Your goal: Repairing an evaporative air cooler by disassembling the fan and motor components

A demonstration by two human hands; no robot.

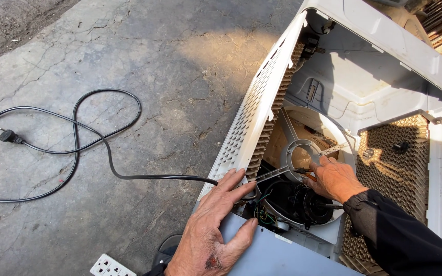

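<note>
Your left hand point(216, 225) lies flat and open on the white cooler point(374, 66) edge | your right hand point(333, 179) pinches an orange tool point(309, 176) by the ring bracket point(300, 153).

floor: cracked grey concrete point(144, 56) | light: strong sun, hard shadows | edge: dirt strip point(11, 23)

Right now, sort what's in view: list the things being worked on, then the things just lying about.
In hand:
- left hand braced on the white cooler casing
- right hand reaching in at the round fan mount ring
- black motor just below it

Lying about:
- black power cord with its plug, unplugged, on the concrete
- white socket strip
</note>
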